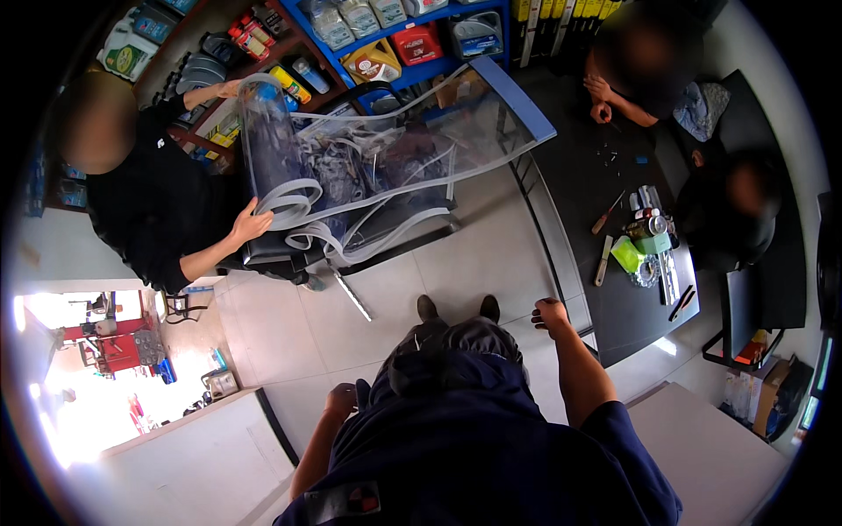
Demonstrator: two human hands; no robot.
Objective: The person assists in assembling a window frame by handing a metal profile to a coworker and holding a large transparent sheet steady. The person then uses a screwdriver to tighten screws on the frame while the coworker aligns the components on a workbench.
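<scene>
My right hand (550, 316) hangs beside the dark table's near left corner, its fingers loosely curled and nothing visible in them. Down at my left hip is my left hand (340, 401), next to a dark blue patch at my trousers; its fingers are mostly hidden. Ahead, a co-worker at the left holds a large clear plastic sheet (478, 114) with pale grey edging and a blue-grey end (516, 101). Loops of pale strip (289, 203) bunch by the co-worker's lower hand (251, 223). Neither of my hands touches the sheet.
The dark table (570, 175) at the right bears a screwdriver (605, 215), a wooden-handled tool (602, 261), a jar (651, 225) and loose strips. Two people sit beyond it. Shelves of bottles (373, 61) line the back. A pale counter (202, 460) stands lower left.
</scene>
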